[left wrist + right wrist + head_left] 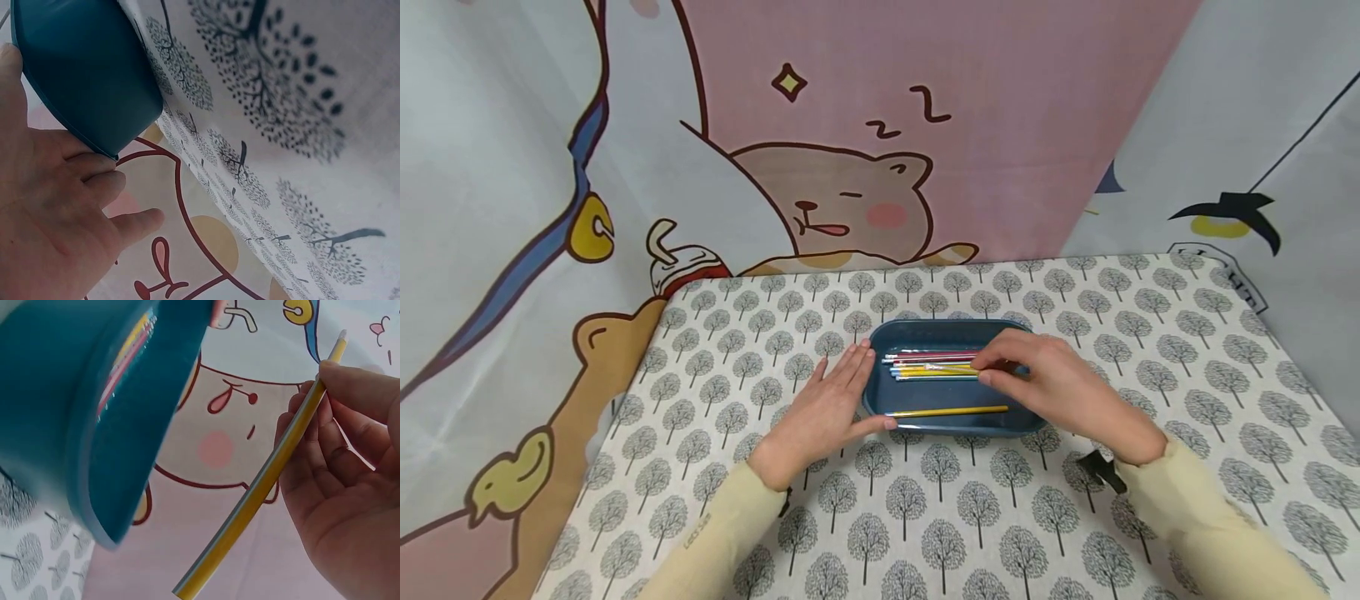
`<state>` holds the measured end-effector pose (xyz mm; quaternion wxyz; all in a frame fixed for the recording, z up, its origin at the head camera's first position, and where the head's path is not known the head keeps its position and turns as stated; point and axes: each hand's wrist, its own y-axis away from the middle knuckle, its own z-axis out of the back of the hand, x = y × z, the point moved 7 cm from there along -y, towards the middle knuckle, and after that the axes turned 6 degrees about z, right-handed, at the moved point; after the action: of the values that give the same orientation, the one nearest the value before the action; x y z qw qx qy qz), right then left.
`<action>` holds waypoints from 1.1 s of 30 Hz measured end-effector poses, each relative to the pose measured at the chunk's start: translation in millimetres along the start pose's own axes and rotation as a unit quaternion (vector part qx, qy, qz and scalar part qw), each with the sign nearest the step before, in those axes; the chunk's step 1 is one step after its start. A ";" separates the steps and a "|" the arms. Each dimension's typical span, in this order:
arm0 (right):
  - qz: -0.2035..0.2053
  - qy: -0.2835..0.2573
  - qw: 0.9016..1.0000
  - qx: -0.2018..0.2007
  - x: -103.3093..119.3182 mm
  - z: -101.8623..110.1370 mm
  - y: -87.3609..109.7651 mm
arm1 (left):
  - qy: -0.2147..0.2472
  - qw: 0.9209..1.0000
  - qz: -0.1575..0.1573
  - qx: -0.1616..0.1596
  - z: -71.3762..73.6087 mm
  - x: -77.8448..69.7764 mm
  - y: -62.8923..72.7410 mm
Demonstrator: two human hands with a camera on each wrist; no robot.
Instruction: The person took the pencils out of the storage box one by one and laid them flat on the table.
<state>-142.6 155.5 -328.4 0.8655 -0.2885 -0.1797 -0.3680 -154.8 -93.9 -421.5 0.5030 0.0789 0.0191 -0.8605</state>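
A dark teal tray [955, 427] sits on the table with several thin striped pencils [917, 375] lying side by side in it. One yellow pencil [951, 411] lies apart along the front wall. My left hand [827, 408] rests at the tray's left end, fingers mostly straight and touching the rim, thumb at the front corner. Over the right part of the tray, my right hand [1052, 375] pinches a yellow and silver pencil [262, 481] between thumb and fingers, near its whitish end. The pencil's long part slants under the palm in the right wrist view.
A tablecloth [940, 508] printed with grey trees covers the table. Cartoon-printed curtains [1000, 167] hang behind and along both sides. A small black piece [1102, 471] shows beside the right sleeve.
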 end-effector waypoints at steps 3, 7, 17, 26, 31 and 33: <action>0.004 0.011 1.000 -0.011 2.4 9.9 4.2 | 0.007 1.000 0.003 0.003 -0.1 -0.1 -0.1; 0.001 0.035 0.999 -0.026 2.3 23.7 11.0 | 0.010 1.000 0.007 0.006 0.0 -0.3 -0.3; 0.016 0.085 0.994 -0.063 -8.6 49.3 30.0 | 0.015 1.000 0.008 0.000 -0.3 0.5 0.7; -0.041 0.124 0.989 -0.064 -33.5 59.4 50.0 | 0.013 1.000 0.009 0.005 -1.9 0.9 0.8; -0.064 0.133 0.987 -0.055 -48.2 61.1 60.0 | 0.018 1.000 0.010 0.005 -1.3 1.0 0.5; -0.071 0.132 0.987 -0.051 -53.5 61.1 62.7 | 0.019 1.000 0.009 0.003 -1.1 0.8 0.5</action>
<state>-137.7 257.9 -332.4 0.8371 -0.2682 -0.0652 -0.4723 -154.6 -94.7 -422.6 0.5103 0.0970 0.0252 -0.8541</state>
